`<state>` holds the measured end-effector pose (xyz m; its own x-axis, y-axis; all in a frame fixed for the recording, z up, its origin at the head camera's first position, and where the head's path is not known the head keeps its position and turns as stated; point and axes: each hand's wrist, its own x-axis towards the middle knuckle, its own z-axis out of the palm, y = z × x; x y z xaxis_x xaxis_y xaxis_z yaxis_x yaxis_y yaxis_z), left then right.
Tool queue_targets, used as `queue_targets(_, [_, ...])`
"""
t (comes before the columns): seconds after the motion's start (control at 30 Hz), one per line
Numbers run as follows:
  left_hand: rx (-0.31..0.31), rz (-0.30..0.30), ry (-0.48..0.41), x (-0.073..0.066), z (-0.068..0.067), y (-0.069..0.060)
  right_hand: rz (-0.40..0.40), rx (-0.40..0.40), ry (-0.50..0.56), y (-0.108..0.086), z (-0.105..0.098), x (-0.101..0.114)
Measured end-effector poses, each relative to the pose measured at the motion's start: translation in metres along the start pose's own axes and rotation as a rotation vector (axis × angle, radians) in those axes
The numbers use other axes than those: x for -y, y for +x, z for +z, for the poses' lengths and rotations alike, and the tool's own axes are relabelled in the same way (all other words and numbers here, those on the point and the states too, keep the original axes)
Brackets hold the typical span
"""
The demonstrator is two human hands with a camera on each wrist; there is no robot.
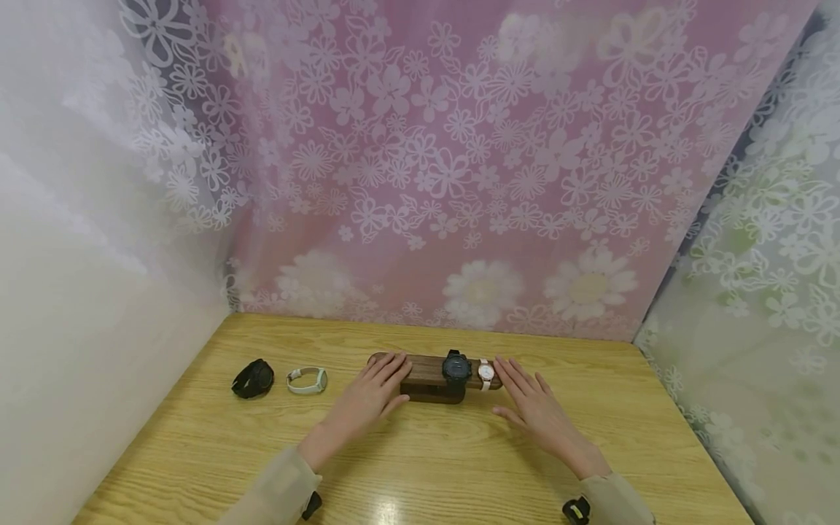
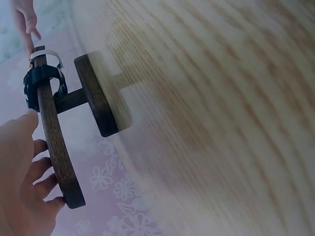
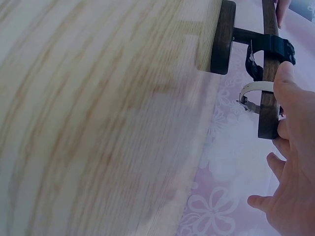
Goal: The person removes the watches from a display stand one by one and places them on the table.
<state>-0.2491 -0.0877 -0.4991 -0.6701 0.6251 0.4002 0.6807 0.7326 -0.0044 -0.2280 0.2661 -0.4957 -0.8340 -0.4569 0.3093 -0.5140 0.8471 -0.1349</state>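
A dark wooden T-shaped watch stand (image 1: 426, 370) stands on the table, its bar raised above a base (image 2: 97, 98). Strapped round the right part of the bar are a large black watch (image 1: 456, 367) and, beside it at the end, a small white-strapped watch (image 1: 485, 372). My left hand (image 1: 367, 392) rests its extended fingers on the bar's left part, thumb apart from them. At the other end, my right hand (image 1: 541, 417) has its fingers spread and touches the bar's tip beside the white-strapped watch. Neither hand grips the bar.
To the left on the wooden table (image 1: 420, 452) lie a black watch (image 1: 253, 379) and a pale green watch (image 1: 308, 380), side by side. A pink floral curtain (image 1: 420, 182) hangs behind the table, with pale walls of fabric at both sides.
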Motion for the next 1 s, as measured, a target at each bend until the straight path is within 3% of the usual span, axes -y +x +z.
queue_targets(0.3, [-0.003, 0.011, 0.011, -0.002, -0.001, 0.001, 0.015, -0.041, 0.070, 0.006, -0.005, -0.004])
queue_targets(0.63, [0.012, -0.014, -0.003, -0.002, -0.003, 0.001, -0.068, -0.209, 0.120, 0.023, -0.002, -0.007])
queue_targets(1.0, [0.019, -0.034, -0.034, -0.006, -0.008, 0.002, -0.104, -0.167, 0.156, 0.041, 0.009, -0.010])
